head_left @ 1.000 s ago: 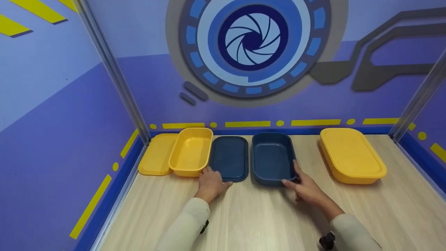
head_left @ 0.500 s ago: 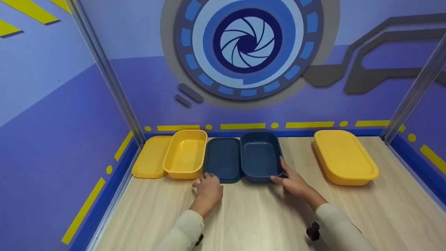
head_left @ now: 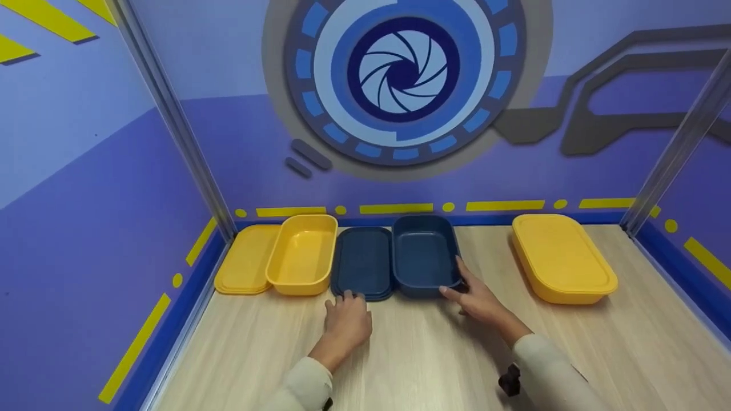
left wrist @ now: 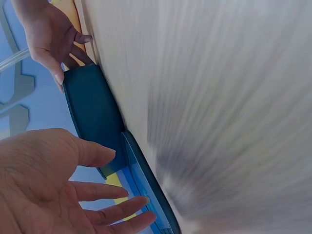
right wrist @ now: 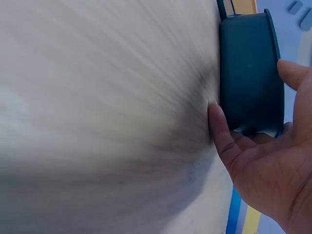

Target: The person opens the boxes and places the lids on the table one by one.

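Note:
A dark blue food container (head_left: 425,257), without its lid, stands upright on the table. My right hand (head_left: 482,299) holds its front right corner, thumb at the front rim and fingers along the right side. In the right wrist view, the little finger is down by the tabletop beside the container (right wrist: 251,73). Left of it lies a flat dark blue lid (head_left: 362,262), its side against or nearly against the container. My left hand (head_left: 348,325) is at the lid's front edge, fingertips at or just touching it. The left wrist view shows this hand (left wrist: 53,180) with its fingers extended, holding nothing.
A yellow food container (head_left: 302,257) without its lid stands left of the blue lid. Farther left lies a yellow lid (head_left: 245,260). A yellow container with its lid on (head_left: 565,260) stands at the right. The back wall (head_left: 240,154) rises right behind the row.
The dark blue container has slid left, closing the gap to the blue lid, with my right hand on it. My left hand has moved from the yellow container's corner to the blue lid's front edge.

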Tool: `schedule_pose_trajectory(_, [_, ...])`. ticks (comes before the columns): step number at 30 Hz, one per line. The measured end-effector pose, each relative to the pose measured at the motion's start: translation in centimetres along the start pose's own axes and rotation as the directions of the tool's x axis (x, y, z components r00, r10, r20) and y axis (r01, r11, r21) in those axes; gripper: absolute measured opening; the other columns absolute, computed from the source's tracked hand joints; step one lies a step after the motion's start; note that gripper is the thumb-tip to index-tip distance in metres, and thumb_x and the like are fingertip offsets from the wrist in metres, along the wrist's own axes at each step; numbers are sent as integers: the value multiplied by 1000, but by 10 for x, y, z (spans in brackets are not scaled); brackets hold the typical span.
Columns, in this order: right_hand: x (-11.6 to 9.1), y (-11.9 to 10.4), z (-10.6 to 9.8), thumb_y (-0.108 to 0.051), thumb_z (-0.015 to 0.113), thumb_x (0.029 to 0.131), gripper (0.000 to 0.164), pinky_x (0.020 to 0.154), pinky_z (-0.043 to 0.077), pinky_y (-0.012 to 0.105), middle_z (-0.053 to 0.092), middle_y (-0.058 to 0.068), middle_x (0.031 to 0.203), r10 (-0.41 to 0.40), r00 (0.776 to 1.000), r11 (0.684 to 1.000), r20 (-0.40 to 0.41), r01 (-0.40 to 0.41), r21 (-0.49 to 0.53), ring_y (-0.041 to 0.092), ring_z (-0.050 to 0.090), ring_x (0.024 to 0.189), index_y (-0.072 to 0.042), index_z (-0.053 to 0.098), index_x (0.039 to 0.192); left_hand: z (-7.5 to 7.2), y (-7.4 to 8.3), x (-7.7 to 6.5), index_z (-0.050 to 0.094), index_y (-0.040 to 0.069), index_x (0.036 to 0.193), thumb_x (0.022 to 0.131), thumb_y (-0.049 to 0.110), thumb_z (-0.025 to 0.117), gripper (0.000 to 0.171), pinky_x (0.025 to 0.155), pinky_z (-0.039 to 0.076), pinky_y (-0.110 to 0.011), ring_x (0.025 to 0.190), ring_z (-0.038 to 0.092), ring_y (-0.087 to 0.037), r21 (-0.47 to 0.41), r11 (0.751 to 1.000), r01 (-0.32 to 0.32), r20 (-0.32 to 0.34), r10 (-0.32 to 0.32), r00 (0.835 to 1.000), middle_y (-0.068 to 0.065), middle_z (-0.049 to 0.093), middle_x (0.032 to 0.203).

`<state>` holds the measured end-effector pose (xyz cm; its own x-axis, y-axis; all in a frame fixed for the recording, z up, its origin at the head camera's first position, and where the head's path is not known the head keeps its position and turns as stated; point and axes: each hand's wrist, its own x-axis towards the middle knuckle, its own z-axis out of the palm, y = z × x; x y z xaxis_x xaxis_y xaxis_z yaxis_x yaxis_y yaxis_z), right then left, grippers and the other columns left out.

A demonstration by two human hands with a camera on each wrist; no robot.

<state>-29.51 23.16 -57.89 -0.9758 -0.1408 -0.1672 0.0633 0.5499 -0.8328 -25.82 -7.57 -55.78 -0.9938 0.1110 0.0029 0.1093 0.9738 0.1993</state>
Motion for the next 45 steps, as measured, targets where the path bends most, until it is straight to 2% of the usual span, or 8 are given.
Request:
schedule_pose_trajectory(6, [-11,1,-4,-50,72,100,111,128,26,66,12,21,180,-82,996,993,-39,79,-83,48,27,163,-19,-4,173,0,-3,-1,68,1,136,101,39,72,53,114,41,-67,130,63,-45,-27,1000,-5,29,6,1000,-25,67,137])
schedule_pose_trajectory(10, [-25,8,-12,-48,74,99,104,128,23,69,25,27,175,-144,985,966,-92,120,-229,51,27,161,-8,12,172,-1,-5,-2,68,1,138,100,41,72,55,115,41,-68,131,63,-46,-32,999,-4,32,5,999,-26,67,138])
schedule_pose_trajectory(17, [-44,25,-41,-33,72,103,75,128,24,70,41,27,168,-319,907,903,-274,203,-379,50,33,158,-1,40,163,2,-5,-4,68,2,139,100,44,72,57,114,41,-68,130,64,-46,-50,999,-9,14,10,1000,-26,67,139])
schedule_pose_trajectory(21, [-50,31,-65,-41,70,104,76,126,23,72,39,27,169,-343,881,881,-326,181,-437,50,30,159,0,41,162,4,-1,-4,68,1,137,100,44,72,57,111,42,-68,126,66,-46,-74,997,-37,-9,36,999,-26,69,135])
schedule_pose_trajectory(30, [-58,53,-121,-64,60,102,102,128,6,74,10,34,175,-196,939,850,-283,19,-527,55,5,164,3,22,168,8,3,-10,68,1,139,100,43,72,57,108,43,-65,130,64,-45,-182,983,-41,-29,36,999,-24,68,137])
schedule_pose_trajectory(36, [-54,70,-156,-65,58,102,104,128,-5,74,11,43,170,-125,965,807,-232,-37,-589,61,1,160,10,21,165,11,6,-8,67,2,140,100,43,72,56,108,44,-63,130,64,-44,-144,986,-84,-43,79,996,-25,67,139])
schedule_pose_trajectory(40, [-51,78,-165,-66,54,103,102,125,0,77,13,46,166,-49,980,802,-193,-76,-592,66,7,156,13,26,162,16,5,-7,66,5,140,101,42,72,55,108,45,-61,129,61,-43,-57,990,-131,-51,128,990,-25,64,140])
schedule_pose_trajectory(45, [-52,83,-168,-69,51,104,105,123,11,79,11,45,168,-5,986,812,-164,-92,-577,66,11,155,12,22,163,17,3,-5,66,5,140,101,40,72,53,109,44,-60,129,59,-43,-91,986,-137,-88,129,988,-25,62,140])
